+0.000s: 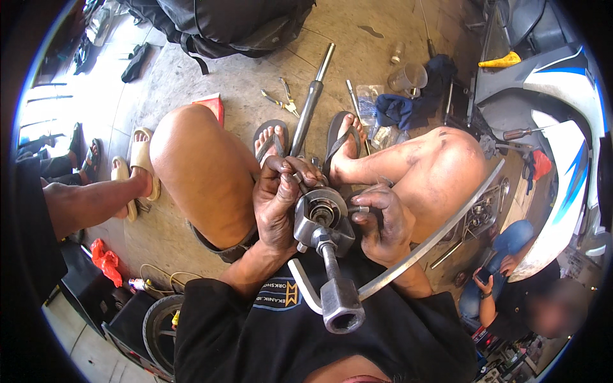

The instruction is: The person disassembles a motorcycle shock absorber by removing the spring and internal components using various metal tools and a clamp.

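Observation:
In front of my torso is a metal clamp-like tool point(329, 233) with a round coil-spring part point(321, 210) inside it. A threaded bolt point(332, 265) runs from it toward me, ending in a large hex socket point(342, 305). My left hand point(278, 201) is closed, its blackened fingers and thumb pinching the left side of the tool. On the opposite side my right hand point(385, 220) pinches a small metal piece at the tool's edge. A bent flat bar point(440, 230) passes over my right forearm. Beyond the tool, a fork tube point(310, 112) lies between my feet.
Pliers point(284, 99), a red box point(212, 107), a dark cloth point(396, 110) and a clear cup point(407, 78) lie on the floor. A white-blue motorbike point(562, 166) stands right, near a seated person point(504, 274) with a phone. Another person's leg point(99, 198) is left.

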`<state>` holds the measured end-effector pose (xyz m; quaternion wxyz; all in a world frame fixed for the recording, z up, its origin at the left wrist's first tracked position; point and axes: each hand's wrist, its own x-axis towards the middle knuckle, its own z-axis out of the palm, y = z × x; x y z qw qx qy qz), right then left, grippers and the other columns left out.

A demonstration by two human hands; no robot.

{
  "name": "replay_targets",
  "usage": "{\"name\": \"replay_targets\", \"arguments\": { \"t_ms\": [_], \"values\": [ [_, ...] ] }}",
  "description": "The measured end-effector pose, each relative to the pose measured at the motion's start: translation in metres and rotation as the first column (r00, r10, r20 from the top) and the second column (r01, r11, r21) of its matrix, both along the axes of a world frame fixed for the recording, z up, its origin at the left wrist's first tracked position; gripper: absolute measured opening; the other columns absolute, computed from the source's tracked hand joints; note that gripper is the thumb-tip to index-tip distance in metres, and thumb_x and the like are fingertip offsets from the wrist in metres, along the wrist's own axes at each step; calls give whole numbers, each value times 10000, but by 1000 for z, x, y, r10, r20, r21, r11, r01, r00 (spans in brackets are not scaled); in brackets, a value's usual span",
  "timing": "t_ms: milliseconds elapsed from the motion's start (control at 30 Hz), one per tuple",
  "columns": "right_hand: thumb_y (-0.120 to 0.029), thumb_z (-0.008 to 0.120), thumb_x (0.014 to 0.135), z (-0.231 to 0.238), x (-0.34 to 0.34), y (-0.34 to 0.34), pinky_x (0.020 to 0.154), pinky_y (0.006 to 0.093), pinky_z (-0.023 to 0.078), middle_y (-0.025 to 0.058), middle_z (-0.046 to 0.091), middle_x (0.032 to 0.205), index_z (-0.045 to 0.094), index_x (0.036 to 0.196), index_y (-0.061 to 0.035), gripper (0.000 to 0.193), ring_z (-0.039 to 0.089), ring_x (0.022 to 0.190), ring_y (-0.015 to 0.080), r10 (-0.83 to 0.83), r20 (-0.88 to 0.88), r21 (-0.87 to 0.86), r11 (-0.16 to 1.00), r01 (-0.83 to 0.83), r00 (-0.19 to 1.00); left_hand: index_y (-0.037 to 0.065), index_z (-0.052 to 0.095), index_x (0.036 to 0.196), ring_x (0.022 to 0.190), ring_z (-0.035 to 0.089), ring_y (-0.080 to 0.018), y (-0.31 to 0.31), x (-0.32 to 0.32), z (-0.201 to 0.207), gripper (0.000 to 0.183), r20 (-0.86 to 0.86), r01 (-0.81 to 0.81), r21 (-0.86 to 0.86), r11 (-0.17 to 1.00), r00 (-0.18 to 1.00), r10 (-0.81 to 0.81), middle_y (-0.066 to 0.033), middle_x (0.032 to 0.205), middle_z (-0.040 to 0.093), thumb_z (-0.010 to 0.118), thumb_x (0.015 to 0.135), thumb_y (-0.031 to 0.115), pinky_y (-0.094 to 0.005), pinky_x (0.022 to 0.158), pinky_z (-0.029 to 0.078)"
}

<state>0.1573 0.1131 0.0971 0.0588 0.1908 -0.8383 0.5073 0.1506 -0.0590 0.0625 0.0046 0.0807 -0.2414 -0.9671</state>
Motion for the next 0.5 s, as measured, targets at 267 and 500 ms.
{"name": "replay_targets", "arguments": {
  "t_ms": [267,500],
  "values": [
    [0,748,772,4,-7,-3,697,400,528,123,654,873,598,1038,1,306,652,780,308,17,-114,142,990,-1,993,94,504,1044,913,544,-207,3,2,-2,170,-25,-32,58,998,999,33,-86,910,578,630,975,185,-358,876,472],
    [29,740,757,6,-9,-4,719,405,521,124,657,890,600,1039,-5,317,654,810,324,-6,-64,130,991,14,998,37,488,1124,936,539,-219,4,3,-5,316,-175,-62,-200,978,984,26,-123,1015,523,544,1019,330,-384,903,468]
  ]
}}
